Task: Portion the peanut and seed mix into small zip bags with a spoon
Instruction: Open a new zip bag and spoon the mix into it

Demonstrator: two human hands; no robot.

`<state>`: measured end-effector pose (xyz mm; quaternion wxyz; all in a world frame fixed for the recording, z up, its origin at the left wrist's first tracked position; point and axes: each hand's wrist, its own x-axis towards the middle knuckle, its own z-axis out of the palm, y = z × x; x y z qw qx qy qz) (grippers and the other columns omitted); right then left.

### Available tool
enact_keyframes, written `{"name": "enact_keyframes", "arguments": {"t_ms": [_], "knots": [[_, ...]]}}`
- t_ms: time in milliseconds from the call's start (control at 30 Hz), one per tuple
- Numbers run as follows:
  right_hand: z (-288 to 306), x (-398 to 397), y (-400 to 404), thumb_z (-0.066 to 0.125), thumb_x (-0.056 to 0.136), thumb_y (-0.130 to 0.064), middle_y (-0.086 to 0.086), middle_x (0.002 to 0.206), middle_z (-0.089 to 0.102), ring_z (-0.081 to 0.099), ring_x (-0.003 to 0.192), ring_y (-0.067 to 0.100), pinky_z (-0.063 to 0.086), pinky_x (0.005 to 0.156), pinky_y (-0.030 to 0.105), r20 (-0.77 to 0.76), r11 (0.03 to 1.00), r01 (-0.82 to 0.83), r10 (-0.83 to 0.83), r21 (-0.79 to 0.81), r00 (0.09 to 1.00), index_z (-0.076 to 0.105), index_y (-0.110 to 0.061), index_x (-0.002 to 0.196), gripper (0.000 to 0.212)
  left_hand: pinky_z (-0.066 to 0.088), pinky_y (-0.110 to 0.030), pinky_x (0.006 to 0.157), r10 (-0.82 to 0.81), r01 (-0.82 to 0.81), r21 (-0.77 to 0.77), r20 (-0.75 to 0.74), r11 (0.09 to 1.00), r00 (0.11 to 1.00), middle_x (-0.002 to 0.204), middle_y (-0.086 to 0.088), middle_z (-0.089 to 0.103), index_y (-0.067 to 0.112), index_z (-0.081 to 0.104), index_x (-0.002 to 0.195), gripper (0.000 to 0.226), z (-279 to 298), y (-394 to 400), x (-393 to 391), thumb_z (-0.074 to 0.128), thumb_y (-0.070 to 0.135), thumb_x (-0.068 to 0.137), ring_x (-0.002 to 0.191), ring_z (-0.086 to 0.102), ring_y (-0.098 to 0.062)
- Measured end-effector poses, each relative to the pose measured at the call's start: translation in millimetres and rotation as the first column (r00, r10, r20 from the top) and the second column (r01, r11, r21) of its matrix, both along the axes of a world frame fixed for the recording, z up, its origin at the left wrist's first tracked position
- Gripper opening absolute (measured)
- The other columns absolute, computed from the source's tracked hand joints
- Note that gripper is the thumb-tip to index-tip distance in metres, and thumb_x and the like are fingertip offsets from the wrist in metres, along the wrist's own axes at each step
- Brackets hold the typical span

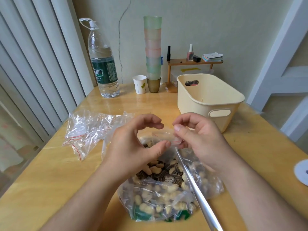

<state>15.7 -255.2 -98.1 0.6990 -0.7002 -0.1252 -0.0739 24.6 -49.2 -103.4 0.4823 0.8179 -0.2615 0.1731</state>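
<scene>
So, both hands up over big open bag of peanut and seed mix (160, 174) at near edge of wooden surface (50, 172). Right hand (198, 139) pinching small zip bag (164, 136) at its red-striped top, thumb in front. Left hand (135, 144) fingers curled, thumb tip touching same bag's edge, looks like pinch too. Spoon handle (195, 185) sticking out of mix toward camera, nobody holding it. Pile of spare zip bags (88, 130) to left, cream basket (210, 99) behind right.
</scene>
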Motion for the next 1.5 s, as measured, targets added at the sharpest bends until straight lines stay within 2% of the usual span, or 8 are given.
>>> {"name": "enact_keyframes", "arguments": {"t_ms": [133, 267, 367, 533, 767, 1133, 1267, 1500], "knots": [[-6, -5, 9, 0.068, 0.093, 0.007, 0.0, 0.085, 0.065, 0.073, 0.071, 0.017, 0.055, 0.067, 0.026, -0.041, 0.993, -0.058, 0.054, -0.104, 0.998, 0.068, -0.021, 0.098, 0.028, 0.054, -0.027, 0.096, -0.019, 0.019, 0.047, -0.005, 0.999, 1.0, 0.105, 0.024, 0.074, 0.035, 0.064, 0.114, 0.047, -4, -4, -1, 0.091, 0.037, 0.076, 0.108, 0.07, -0.002], [-2, -2, 1, 0.066, 0.088, 0.015, 0.009, 0.091, 0.06, 0.067, 0.069, 0.027, 0.058, 0.071, 0.046, 0.008, 0.994, 0.022, -0.022, -0.105, 1.0, 0.063, -0.024, 0.088, 0.04, 0.056, -0.033, 0.097, -0.039, 0.04, 0.05, -0.015, 0.998, 0.999, 0.115, 0.021, 0.07, 0.036, 0.057, 0.118, 0.064, -7, -1, 1, 0.089, 0.061, 0.068, 0.113, 0.068, -0.009], [1, 0, 1, 0.063, 0.088, 0.02, 0.012, 0.085, 0.056, 0.064, 0.07, 0.029, 0.058, 0.067, 0.038, -0.032, 0.992, 0.076, -0.074, 0.098, 0.997, 0.061, -0.017, 0.083, 0.037, 0.053, -0.032, 0.098, -0.03, 0.031, 0.097, -0.016, 0.995, 0.999, 0.12, 0.022, 0.064, 0.038, 0.042, 0.116, 0.073, -11, -4, 0, 0.086, 0.069, 0.067, 0.118, 0.063, -0.007], [-2, -3, 18, 0.061, 0.089, 0.017, 0.009, 0.074, 0.053, 0.053, 0.062, 0.02, 0.051, 0.058, 0.029, -0.133, 0.908, -0.093, 0.16, 0.407, 0.978, 0.059, -0.011, 0.08, 0.029, 0.051, -0.02, 0.097, 0.061, -0.063, 0.031, 0.051, 0.998, 0.997, 0.119, 0.019, 0.06, 0.038, 0.035, 0.123, 0.078, -19, -13, -3, 0.083, 0.069, 0.069, 0.12, 0.061, -0.002], [-3, -3, 15, 0.066, 0.076, -0.005, 0.002, 0.071, 0.056, 0.054, 0.063, 0.014, 0.05, 0.057, 0.027, -0.107, 0.977, -0.059, 0.082, 0.206, 0.991, 0.067, -0.024, 0.07, 0.02, 0.04, -0.012, 0.068, 0.062, -0.068, 0.074, 0.092, 0.995, 0.994, 0.091, 0.015, 0.056, 0.034, 0.054, 0.129, 0.079, -9, -7, 1, 0.082, 0.074, 0.067, 0.08, 0.053, -0.009], [0, -6, 16, 0.056, 0.097, 0.002, 0.004, 0.07, 0.056, 0.055, 0.069, 0.016, 0.046, 0.072, 0.042, -0.186, 1.0, -0.021, 0.019, -0.008, 0.982, 0.079, -0.024, 0.08, 0.039, 0.035, -0.012, 0.087, 0.087, -0.161, 0.244, 0.291, 0.956, 0.953, 0.102, 0.019, 0.057, 0.03, 0.061, 0.129, 0.069, -7, -2, 0, 0.074, 0.073, 0.078, 0.096, 0.048, -0.004], [2, -9, 18, 0.066, 0.09, -0.009, -0.002, 0.064, 0.058, 0.054, 0.063, 0.012, 0.047, 0.065, 0.03, -0.208, 0.998, -0.062, 0.057, -0.017, 0.976, 0.08, -0.019, 0.087, 0.017, 0.039, -0.017, 0.087, 0.067, -0.161, 0.259, 0.337, 0.952, 0.939, 0.104, 0.018, 0.062, 0.025, 0.065, 0.125, 0.063, -7, -4, -2, 0.078, 0.067, 0.08, 0.096, 0.051, -0.004], [2, -11, 15, 0.061, 0.096, 0.006, 0.006, 0.071, 0.066, 0.057, 0.061, 0.012, 0.048, 0.057, 0.02, -0.157, 0.998, -0.061, 0.064, 0.022, 0.986, 0.081, -0.013, 0.089, 0.029, 0.052, -0.033, 0.086, 0.068, -0.146, 0.199, 0.355, 0.969, 0.932, 0.105, 0.018, 0.068, 0.019, 0.067, 0.132, 0.066, -7, -7, -4, 0.082, 0.058, 0.08, 0.095, 0.061, -0.007]]}}
